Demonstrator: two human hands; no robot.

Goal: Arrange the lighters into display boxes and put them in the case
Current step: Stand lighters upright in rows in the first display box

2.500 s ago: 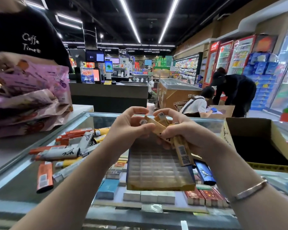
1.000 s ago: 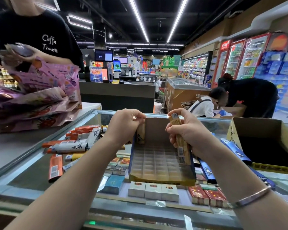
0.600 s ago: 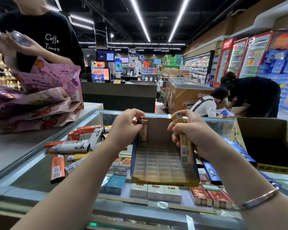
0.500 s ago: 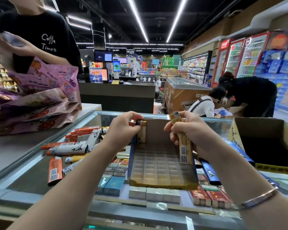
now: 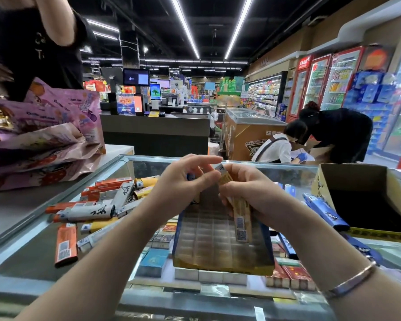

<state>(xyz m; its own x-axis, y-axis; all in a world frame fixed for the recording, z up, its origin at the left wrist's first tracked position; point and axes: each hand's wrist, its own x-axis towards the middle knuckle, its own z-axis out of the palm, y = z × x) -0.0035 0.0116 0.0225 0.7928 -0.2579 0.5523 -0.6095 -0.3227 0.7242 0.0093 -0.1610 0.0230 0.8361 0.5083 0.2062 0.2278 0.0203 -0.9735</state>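
A display box [image 5: 218,246] with a gridded tray and blue-yellow walls lies on the glass case [image 5: 21,258] in front of me. My right hand [image 5: 248,193] grips a bunch of yellow lighters [image 5: 241,218] upright over the box. My left hand [image 5: 183,184] pinches the top of one of those lighters with thumb and fingers. A pile of orange, grey and yellow lighters [image 5: 97,207] lies loose on the glass to the left. Several blue lighters [image 5: 324,212] lie to the right.
An open cardboard carton [image 5: 366,195] stands at the right on the case. Purple snack bags [image 5: 39,135] are stacked on the counter at left, beside a person in a black shirt [image 5: 44,42]. Cigarette packs show under the glass. Two people bend down behind the case.
My left hand has left the box's far-left corner and come across to the top of the lighters in my right hand. The right hand stays over the box.
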